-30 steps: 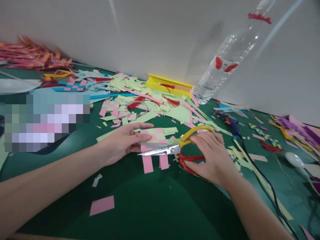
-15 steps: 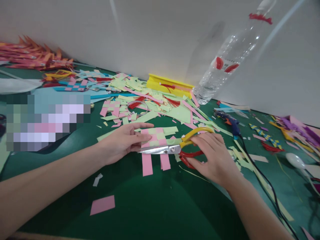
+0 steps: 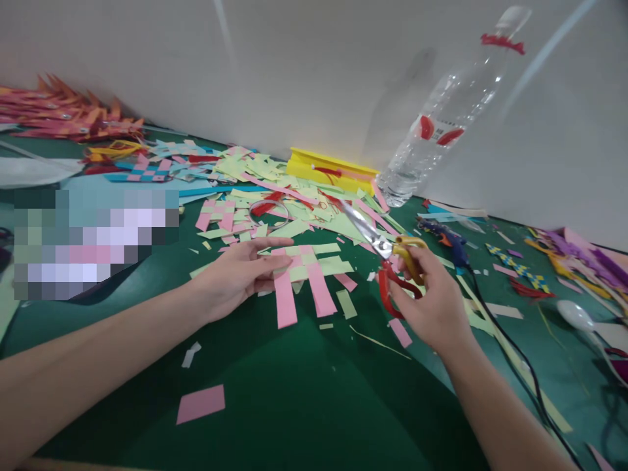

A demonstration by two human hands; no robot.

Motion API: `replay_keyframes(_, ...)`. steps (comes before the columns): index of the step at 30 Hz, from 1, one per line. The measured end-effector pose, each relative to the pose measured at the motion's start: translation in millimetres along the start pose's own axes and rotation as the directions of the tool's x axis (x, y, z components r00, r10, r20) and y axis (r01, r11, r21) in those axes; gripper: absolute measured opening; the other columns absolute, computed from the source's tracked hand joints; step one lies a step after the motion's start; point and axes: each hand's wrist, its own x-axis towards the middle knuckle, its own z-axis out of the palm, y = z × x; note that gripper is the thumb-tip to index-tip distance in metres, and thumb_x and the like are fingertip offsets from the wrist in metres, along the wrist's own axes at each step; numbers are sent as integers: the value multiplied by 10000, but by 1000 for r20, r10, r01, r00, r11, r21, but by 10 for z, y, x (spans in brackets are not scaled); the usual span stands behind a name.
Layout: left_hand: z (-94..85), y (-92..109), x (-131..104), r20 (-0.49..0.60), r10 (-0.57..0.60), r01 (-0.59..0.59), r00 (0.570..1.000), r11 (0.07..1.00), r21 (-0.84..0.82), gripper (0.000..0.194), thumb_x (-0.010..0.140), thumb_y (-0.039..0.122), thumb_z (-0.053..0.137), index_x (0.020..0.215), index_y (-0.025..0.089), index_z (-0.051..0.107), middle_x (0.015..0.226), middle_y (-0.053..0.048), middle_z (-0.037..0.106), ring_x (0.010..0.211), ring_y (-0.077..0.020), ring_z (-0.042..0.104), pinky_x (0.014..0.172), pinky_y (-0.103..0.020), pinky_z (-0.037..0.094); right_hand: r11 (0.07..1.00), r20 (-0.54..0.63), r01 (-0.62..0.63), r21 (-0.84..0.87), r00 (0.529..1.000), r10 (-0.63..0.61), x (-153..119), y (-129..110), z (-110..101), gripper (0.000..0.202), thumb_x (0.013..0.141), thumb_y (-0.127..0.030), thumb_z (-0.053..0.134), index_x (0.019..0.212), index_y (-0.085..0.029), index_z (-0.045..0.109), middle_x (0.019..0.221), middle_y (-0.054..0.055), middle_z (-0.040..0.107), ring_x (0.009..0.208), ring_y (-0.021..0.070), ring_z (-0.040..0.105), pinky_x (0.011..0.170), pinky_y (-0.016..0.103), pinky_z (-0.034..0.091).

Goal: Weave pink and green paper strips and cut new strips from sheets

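Observation:
Between the thumb and fingers of my left hand (image 3: 235, 278) is a woven piece of pink and pale green paper strips (image 3: 308, 265). Two long pink ends hang from it toward me, and green ends stick out to the right. My right hand (image 3: 434, 304) grips a pair of scissors (image 3: 380, 243) by its yellow and red handles. The scissor blades are together, tilted up and to the left, apart from the woven paper. Small green and pink scraps (image 3: 347, 304) lie on the table just right of the woven piece.
Paper scraps (image 3: 265, 170) pile up along the wall, with a yellow folded strip (image 3: 333, 169) behind. A clear plastic bottle (image 3: 436, 124) leans there. At right lie a blue glue gun (image 3: 449, 242) with a black cord and a white spoon (image 3: 576, 316). A pink paper piece (image 3: 201, 404) lies in front.
My right hand has drawn the scissors away from the woven paper and tipped the blades upward. The left hand still holds the piece, now shifted slightly, with its pink ends showing longer.

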Motion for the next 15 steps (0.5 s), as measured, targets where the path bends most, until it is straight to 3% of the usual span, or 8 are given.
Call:
replay_keyframes(4, 8, 19, -16, 2, -2, 2, 1000, 1000, 10, 365, 836, 138, 661, 1190, 202, 598, 622, 19, 590, 539, -74, 542, 462, -140, 442, 979, -47, -194, 57, 979, 197, 31, 41, 15, 369, 724, -340, 635, 1052, -185, 566, 824, 64, 621, 674, 202, 577, 569, 351, 501)
replay_keyframes(8, -25, -9, 2, 53, 36, -36, 998, 999, -4, 418, 807, 157, 706, 1203, 219, 587, 631, 27, 588, 575, -78, 560, 516, -148, 488, 938, -16, -324, 123, 944, 328, 49, 85, 39, 412, 733, -360, 623, 1094, -170, 561, 842, 66, 617, 707, 200, 590, 596, 351, 505)
replay_keyframes(15, -28, 18, 4, -5, 60, -60, 998, 997, -37, 458, 806, 123, 698, 1234, 211, 558, 719, 2, 634, 628, -89, 609, 558, -163, 532, 951, -64, -305, 57, 949, 309, 61, 206, 91, 383, 720, -393, 631, 1031, -179, 567, 815, 60, 617, 648, 191, 568, 572, 349, 475)
